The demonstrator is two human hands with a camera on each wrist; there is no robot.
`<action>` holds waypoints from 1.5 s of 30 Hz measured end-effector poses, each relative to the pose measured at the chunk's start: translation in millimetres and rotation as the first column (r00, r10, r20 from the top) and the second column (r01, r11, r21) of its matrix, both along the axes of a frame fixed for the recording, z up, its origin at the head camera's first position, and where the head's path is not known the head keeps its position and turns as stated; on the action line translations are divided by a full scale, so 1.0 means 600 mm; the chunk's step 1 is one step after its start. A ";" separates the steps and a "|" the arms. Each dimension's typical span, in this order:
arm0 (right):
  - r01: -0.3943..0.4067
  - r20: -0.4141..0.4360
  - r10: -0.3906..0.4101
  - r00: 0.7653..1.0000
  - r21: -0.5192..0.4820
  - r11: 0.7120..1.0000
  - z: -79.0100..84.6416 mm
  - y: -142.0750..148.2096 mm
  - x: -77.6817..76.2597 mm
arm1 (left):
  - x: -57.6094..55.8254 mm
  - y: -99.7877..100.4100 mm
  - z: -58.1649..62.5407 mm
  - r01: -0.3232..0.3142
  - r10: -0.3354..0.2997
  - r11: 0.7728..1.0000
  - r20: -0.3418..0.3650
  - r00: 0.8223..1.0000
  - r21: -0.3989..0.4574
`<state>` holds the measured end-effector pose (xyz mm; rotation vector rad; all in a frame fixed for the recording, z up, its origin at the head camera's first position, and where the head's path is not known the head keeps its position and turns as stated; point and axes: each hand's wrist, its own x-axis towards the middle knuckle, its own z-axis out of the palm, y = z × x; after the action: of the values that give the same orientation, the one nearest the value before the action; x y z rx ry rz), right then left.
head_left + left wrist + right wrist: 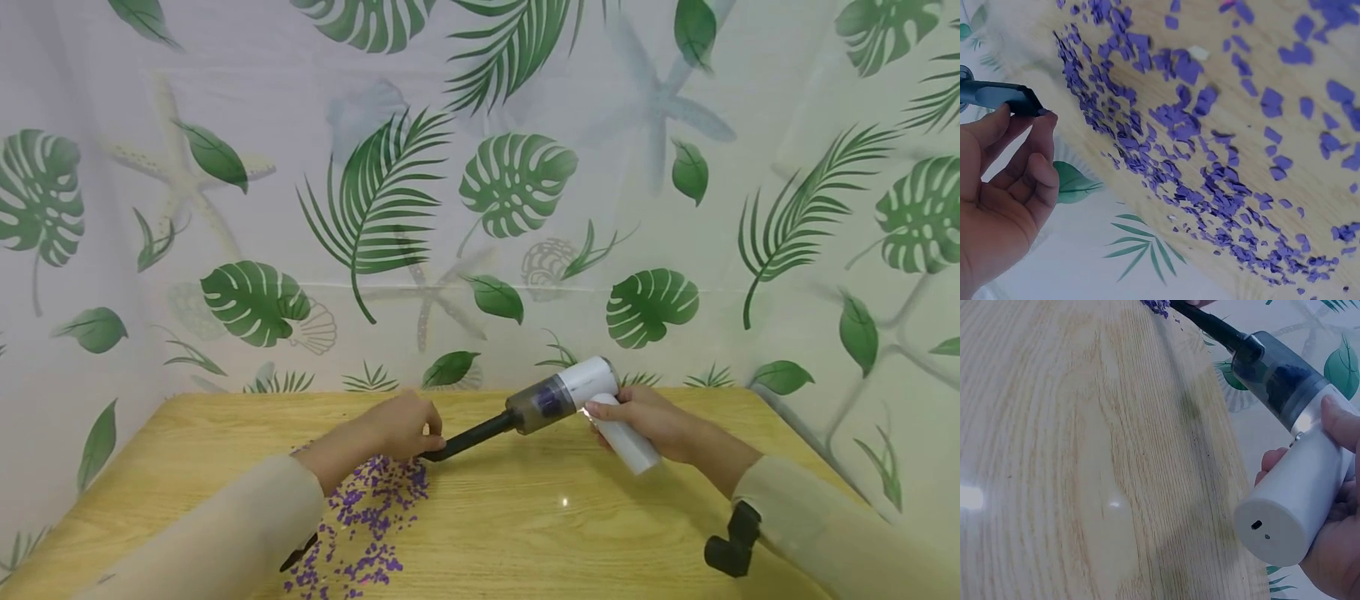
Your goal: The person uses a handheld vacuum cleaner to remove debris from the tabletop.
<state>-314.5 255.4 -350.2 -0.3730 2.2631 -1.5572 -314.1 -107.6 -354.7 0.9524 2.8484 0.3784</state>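
Observation:
A handheld vacuum cleaner [588, 381] with a white body, a see-through dust cup and a long black nozzle [476, 435] is held above the table. My right hand [651, 421] grips its white handle [1300, 500], thumb on top. Dark purple matter shows inside the dust cup [1282, 381]. At the nozzle's slanted tip, my left hand [1013, 175] pinches with thumb and fingertips. A tiny purple bit shows at that tip, by the index finger. Small purple scraps [375, 500] lie scattered over the table below and beside the left forearm, which hides some of them.
The wooden table [540, 533] reaches back to a leaf-patterned sheet [517, 250] that hangs behind it and at the sides. In the left wrist view, the scraps [1210, 194] spread in a wide band. Dark straps with cameras [735, 542] sit on the forearms.

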 end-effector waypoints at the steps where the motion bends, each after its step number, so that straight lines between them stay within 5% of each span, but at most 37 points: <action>1: 0.015 0.006 -0.015 1.000 -0.009 1.000 -0.002 -0.001 -0.001 | -0.006 0.000 -0.001 -0.021 0.021 1.000 0.008 1.000 0.014; 7: 0.140 0.038 -0.137 0.990 -0.084 0.987 -0.015 -0.013 -0.012 | -0.043 0.005 -0.011 -0.151 0.151 0.988 -0.013 0.988 0.016; 14: 0.223 0.033 -0.221 0.975 -0.081 0.971 -0.027 -0.043 -0.025 | -0.075 0.015 -0.021 -0.213 0.207 0.973 -0.073 0.976 -0.086; 23: 0.254 0.052 -0.250 0.967 -0.084 0.964 -0.030 -0.080 -0.036 | -0.094 -0.001 -0.036 -0.137 0.127 0.989 -0.168 0.978 -0.051; 31: 0.176 0.072 -0.169 0.983 -0.092 0.980 -0.021 -0.083 -0.043 | -0.098 -0.026 -0.041 0.007 -0.017 0.999 -0.240 0.971 -0.041; 45: 0.128 0.008 -0.128 0.992 0.005 0.992 -0.020 -0.077 -0.058 | -0.077 -0.029 -0.039 0.015 -0.034 0.996 -0.212 0.977 -0.092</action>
<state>-349.3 209.0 -362.4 -0.2237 2.3249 -1.6118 -360.6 -125.3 -378.0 1.0698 3.0100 0.1506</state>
